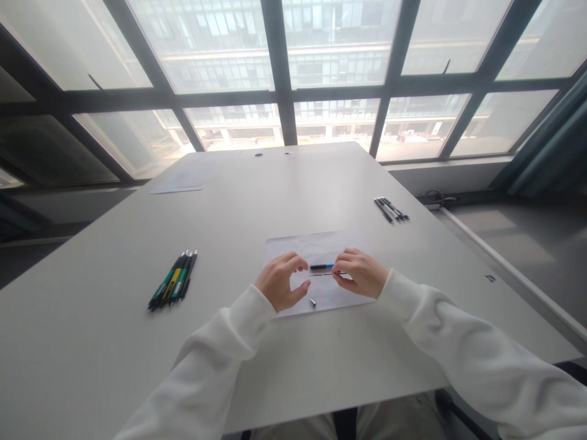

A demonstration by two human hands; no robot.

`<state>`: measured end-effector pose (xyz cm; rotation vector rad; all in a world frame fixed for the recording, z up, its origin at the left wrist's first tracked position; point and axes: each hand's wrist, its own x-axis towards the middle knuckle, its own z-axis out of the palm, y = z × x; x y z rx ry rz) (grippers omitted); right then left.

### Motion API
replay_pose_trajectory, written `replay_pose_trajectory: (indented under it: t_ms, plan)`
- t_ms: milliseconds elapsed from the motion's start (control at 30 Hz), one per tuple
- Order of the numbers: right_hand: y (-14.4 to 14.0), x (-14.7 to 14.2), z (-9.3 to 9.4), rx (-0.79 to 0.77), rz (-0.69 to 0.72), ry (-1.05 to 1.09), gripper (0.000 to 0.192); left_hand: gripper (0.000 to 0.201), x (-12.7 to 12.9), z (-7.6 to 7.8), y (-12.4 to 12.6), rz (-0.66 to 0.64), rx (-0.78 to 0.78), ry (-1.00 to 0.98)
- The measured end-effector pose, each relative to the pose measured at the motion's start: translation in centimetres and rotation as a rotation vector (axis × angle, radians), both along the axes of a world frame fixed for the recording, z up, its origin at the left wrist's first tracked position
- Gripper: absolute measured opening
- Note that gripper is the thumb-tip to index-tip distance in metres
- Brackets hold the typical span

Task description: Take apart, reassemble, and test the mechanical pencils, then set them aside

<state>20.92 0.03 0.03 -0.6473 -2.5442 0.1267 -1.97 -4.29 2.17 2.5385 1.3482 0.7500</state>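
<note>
The right hand [360, 272] is seen curled, its fingertips pinched on one end of a slim pen part [321, 267], dark with a blue section, which is held level just above a sheet of paper [302, 247]. The left hand [280, 282] is held half open, fingers curved and thumb extended toward the right, with nothing gripped; its fingertips are placed just beside the free end of the pen part, and contact cannot be confirmed. A small dark piece [312, 302] is noted lying on the sheet, just near of the left thumb. Both wrists are brought in from the near edge, forearms in white sleeves [463, 342] converging over the sheet.

The sheet is laid flat at the middle of a white table [114, 318]. A bundle of pens [173, 280] with green and yellow barrels is recorded to the left, well apart from the hands. A second, smaller group of dark pens [391, 209] is recorded to the far right. Another sheet [183, 179] is noted at the far left of the table, below the large windows [284, 67].
</note>
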Motion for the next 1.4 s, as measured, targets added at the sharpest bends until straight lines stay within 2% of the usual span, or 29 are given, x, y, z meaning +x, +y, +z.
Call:
replay_pose_trajectory:
  t_ms: [167,267,367,500,700,767,867,1400]
  plan:
    - [0.5,0.5,-0.1,-0.011,-0.031,-0.001,0.011,0.014,-0.1,0.5,-0.6,-0.155,-0.209,0.084]
    - [0.6,0.6,-0.2,-0.017,-0.032,-0.004,0.011,0.02,0.4,-0.1,-0.7,-0.233,-0.298,0.113]
    - [0.6,0.6,-0.3,-0.017,-0.028,0.004,0.011,0.018,0.8,-0.7,-0.7,-0.262,-0.333,0.116]
    - [0.6,0.6,-0.3,-0.02,-0.026,0.006,0.011,0.012,0.7,-0.7,-0.5,-0.244,-0.322,0.062]
    - [0.5,0.7,-0.2,-0.02,-0.028,0.008,0.011,0.011,-0.5,-0.7,0.4,0.01,-0.203,-0.062]
    - [0.4,0.7,-0.1,-0.021,-0.026,0.009,0.011,0.011,-0.7,-1.0,0.6,0.04,-0.156,-0.08]
    - [0.2,0.5,0.0,-0.022,-0.016,0.008,0.011,0.011,-0.6,-1.3,0.8,0.025,-0.118,-0.099]
    - [-0.2,-0.1,-0.2,-0.005,0.017,-0.021,0.011,0.015,0.3,-1.3,0.4,-0.058,-0.136,-0.075]
